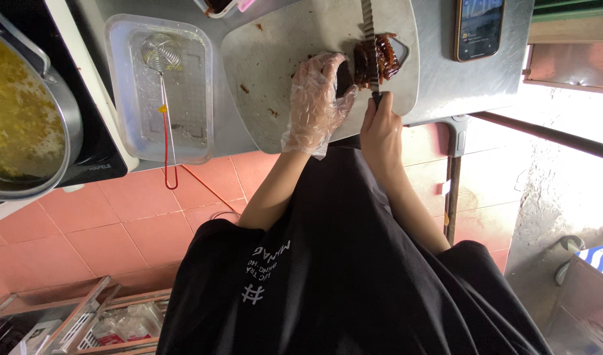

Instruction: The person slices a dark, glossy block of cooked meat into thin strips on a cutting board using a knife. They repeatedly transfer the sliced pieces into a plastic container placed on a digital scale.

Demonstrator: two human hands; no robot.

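The gloved left hand [316,98] presses on the dark glazed meat [375,60]; the bare right hand [380,121] is clenched on a knife [369,39] cutting it. The meat lies on a board [281,59], looks soft, sticky and slippery, best pinned from above. Steel surface [446,79]; phone [479,27], tray [160,92], skimmer [163,72], pot [25,112]; tiled floor [117,223].

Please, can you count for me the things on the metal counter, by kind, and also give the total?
Cutting board: 1
Knife: 1, held by the bare right hand
Dark glazed meat: 1 piece, steadied by the gloved left hand
Clear plastic tray: 1
Wire skimmer with red handle: 1, lying in the tray
Phone: 1
Total: 6
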